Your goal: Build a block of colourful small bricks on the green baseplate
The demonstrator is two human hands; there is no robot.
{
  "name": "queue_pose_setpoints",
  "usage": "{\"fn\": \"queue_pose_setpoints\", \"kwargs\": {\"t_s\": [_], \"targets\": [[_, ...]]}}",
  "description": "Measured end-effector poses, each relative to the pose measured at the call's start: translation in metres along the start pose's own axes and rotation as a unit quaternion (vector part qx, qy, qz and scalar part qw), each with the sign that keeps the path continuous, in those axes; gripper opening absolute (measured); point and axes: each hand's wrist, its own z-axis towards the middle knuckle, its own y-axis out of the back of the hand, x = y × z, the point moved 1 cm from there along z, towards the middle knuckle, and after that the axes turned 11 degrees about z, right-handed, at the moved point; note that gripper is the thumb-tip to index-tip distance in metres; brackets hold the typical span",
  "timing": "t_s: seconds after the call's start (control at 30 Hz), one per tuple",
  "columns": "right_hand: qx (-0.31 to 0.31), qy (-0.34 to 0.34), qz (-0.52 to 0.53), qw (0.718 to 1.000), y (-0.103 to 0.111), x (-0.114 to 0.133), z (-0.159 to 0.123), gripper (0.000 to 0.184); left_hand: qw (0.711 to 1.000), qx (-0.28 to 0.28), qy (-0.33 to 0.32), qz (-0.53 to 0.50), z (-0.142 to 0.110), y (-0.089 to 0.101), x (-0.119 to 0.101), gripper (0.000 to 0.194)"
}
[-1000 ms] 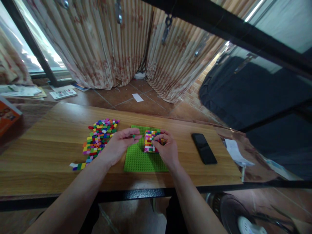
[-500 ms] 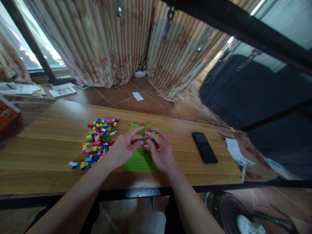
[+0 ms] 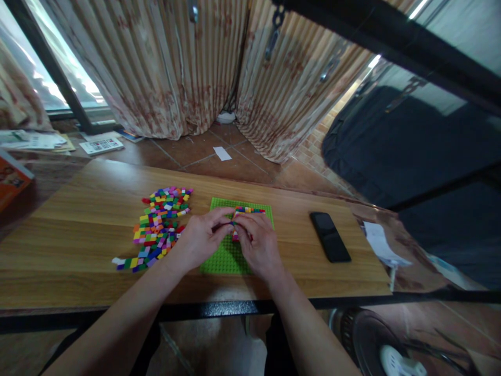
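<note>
A green baseplate [image 3: 221, 258] lies on the wooden table [image 3: 78, 235]. On it stands a small block of many-coloured bricks [image 3: 250, 210], mostly hidden behind my hands. My left hand [image 3: 201, 240] pinches at the block's left side with thumb and forefinger; what is in the pinch is too small to name. My right hand [image 3: 259, 245] covers the block from the near side, its fingers curled on the block. A pile of loose coloured bricks [image 3: 158, 225] lies left of the baseplate, just beyond my left wrist.
A black phone [image 3: 329, 236] lies flat on the table to the right. An orange box [image 3: 10, 177] sits at the far left edge. Papers [image 3: 378, 240] hang off the right end. Curtains and a tiled floor lie beyond the table; a fan [image 3: 376, 344] stands below.
My left hand has moved right from beside the block until its fingertips meet my right hand's at the block. My right hand has shifted over the block, which is now mostly covered.
</note>
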Motion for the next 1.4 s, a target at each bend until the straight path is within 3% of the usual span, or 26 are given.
{"fn": "queue_pose_setpoints", "kwargs": {"t_s": [0.37, 0.6, 0.87, 1.4], "targets": [[-0.054, -0.014, 0.017, 0.998, -0.001, 0.004, 0.0, 0.015, 1.0, -0.025, -0.001, 0.01, -0.001, -0.004, 0.001, 0.02], [-0.121, -0.072, 0.071, 0.988, 0.008, 0.004, 0.002, 0.012, 0.998, -0.028, 0.022, 0.055, 0.002, -0.001, 0.003, 0.019], [-0.099, -0.047, 0.06, 0.992, 0.01, -0.002, 0.001, 0.021, 0.999, -0.029, 0.032, 0.011, 0.003, -0.001, 0.002, 0.011], [-0.079, -0.091, 0.046, 0.992, 0.007, -0.008, 0.0, 0.016, 0.999, -0.003, -0.001, 0.051, 0.002, -0.003, 0.01, 0.013]]}}
